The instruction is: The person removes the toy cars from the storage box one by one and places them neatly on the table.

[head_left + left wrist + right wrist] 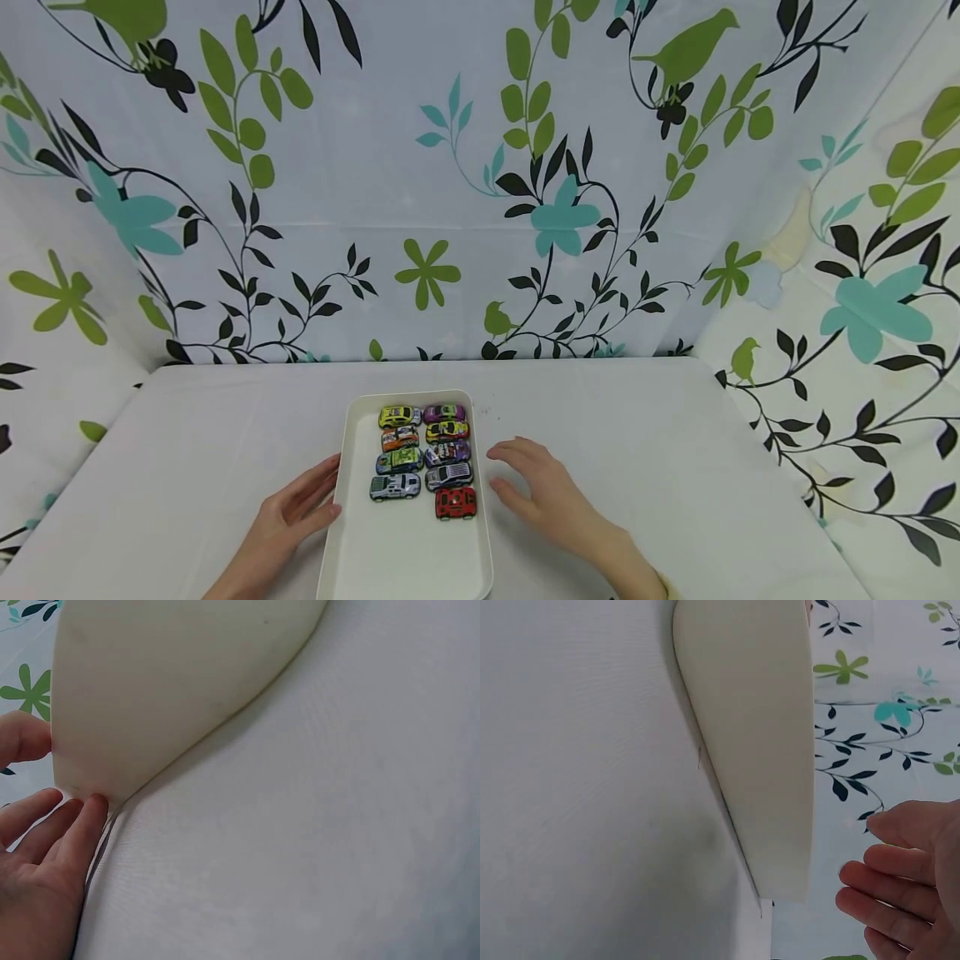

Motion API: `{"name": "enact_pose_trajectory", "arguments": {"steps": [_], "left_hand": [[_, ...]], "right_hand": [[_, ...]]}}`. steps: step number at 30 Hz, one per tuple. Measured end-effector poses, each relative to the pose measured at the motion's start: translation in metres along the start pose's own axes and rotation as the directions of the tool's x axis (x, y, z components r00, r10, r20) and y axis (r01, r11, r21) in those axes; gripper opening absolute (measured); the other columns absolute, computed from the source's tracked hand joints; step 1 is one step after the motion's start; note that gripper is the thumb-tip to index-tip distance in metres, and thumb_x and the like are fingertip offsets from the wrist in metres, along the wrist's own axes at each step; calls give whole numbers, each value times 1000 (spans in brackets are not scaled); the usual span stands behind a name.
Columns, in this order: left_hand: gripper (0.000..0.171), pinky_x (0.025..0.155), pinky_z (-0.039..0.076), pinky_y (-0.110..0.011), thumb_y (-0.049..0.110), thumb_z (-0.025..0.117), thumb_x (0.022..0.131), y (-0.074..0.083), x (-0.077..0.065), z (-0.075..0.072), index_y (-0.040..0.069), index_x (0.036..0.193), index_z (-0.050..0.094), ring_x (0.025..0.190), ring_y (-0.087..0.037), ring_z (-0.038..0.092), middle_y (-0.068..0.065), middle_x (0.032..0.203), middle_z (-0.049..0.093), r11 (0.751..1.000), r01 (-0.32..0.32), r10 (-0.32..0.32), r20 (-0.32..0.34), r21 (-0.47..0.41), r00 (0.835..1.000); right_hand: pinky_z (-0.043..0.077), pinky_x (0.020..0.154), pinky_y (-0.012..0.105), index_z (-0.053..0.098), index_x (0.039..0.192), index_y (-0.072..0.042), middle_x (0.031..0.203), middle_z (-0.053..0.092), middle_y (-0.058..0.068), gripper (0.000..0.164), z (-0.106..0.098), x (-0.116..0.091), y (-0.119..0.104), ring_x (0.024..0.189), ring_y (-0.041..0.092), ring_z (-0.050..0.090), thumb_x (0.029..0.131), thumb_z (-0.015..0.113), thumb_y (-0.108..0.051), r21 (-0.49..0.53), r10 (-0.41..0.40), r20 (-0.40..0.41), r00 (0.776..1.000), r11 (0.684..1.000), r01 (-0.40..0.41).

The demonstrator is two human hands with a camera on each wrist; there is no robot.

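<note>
The likeliest trouble is a roll or a shunt: the cars (400, 460) seem to stand on wheels, so any knock to the tray (405, 550) could send them across its bare near part. The left hand (288, 512), fingers relaxed and touching the tray's left side rather than clenched round it, could push or turn the tray if it pressed harder, since the right side has no brace. The right hand (543, 492) is released, loosely curved and just beside the right rim, apart from it; a careless reach among such closely packed cars could nudge a neighbour askew. The tray lies on the white surface (615, 433), slightly skewed, its far rim near the surface's far edge. It is pale, plain and oblong, with rounded corners and a low wall. Nine small cars sit towards its far end in two columns: four on the left, ending in a silver car (395, 487), and five on the right, where a striped grey car (449, 476) comes before a red car (456, 503) nearest the near edge. The others are brightly patterned in yellow, orange, green and purple.
</note>
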State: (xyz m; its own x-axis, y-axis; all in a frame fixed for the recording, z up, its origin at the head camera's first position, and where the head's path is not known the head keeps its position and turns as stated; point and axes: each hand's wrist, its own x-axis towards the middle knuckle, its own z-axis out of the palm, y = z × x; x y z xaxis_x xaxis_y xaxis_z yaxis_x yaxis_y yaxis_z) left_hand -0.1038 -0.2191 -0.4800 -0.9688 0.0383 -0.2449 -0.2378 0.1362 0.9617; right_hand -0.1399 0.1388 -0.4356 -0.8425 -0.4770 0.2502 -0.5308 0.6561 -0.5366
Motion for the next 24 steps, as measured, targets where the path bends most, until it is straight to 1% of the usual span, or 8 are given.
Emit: {"name": "enact_pose_trajectory", "arguments": {"steps": [2,4,6,9,12,16,21,24], "left_hand": [[72,106,47,-26,28,71,94,0,1,0,13,154,36,114,21,47,-8,161,35,1000,14,-14,-1,9,1000],[72,107,46,-29,29,71,94,0,1,0,13,154,36,119,16,47,-7,161,35,1000,23,-23,-4,18,1000],[72,108,46,-29,31,71,94,1,1,0,13,154,36,128,7,47,-7,161,36,999,30,-30,-6,25,1000],[72,108,46,-30,31,71,94,1,2,1,13,154,37,140,-12,42,-7,160,37,999,35,-35,-11,35,999],[71,108,47,-31,31,71,93,0,2,2,12,154,38,144,-24,38,-7,159,38,998,35,-35,-17,45,999],[71,107,47,-30,32,71,93,-1,2,2,11,153,38,144,-28,37,-8,159,38,998,29,-28,-21,51,999],[72,106,48,-29,31,71,94,-3,4,1,9,153,38,144,-29,37,-10,159,38,998,16,-15,-20,57,1000],[71,105,48,-29,29,71,94,-4,4,1,8,153,38,144,-29,36,-11,158,39,998,13,-12,-19,54,1000]], "right_hand": [[45,110,50,67,122,-13,126,64,-2,29,1,4,-3,130,26,52,96,68,-25,-7,-29,15,999,1000,29],[47,108,48,68,120,-12,124,65,-2,28,3,7,-5,126,23,54,94,70,-22,-10,-63,24,998,998,64],[48,107,46,68,118,-11,122,65,-2,27,4,10,-7,123,21,56,93,71,-21,-11,-97,32,995,995,98],[50,105,42,69,116,-11,119,65,-2,26,8,14,-10,118,19,58,93,72,-21,-11,-138,52,989,990,138],[50,103,39,70,115,-11,118,65,-2,26,12,17,-11,115,17,58,92,73,-22,-24,-164,79,983,986,167],[51,102,36,71,111,-11,116,64,-2,24,19,20,-10,112,16,57,89,76,-20,-44,-208,101,973,976,213],[49,101,31,71,104,-13,110,66,-5,20,27,22,-9,108,12,57,87,78,-20,-79,-274,122,954,955,285],[47,102,31,72,104,-13,110,66,-5,21,31,22,-11,108,12,55,86,79,-20,-118,-281,149,948,947,300]]}}
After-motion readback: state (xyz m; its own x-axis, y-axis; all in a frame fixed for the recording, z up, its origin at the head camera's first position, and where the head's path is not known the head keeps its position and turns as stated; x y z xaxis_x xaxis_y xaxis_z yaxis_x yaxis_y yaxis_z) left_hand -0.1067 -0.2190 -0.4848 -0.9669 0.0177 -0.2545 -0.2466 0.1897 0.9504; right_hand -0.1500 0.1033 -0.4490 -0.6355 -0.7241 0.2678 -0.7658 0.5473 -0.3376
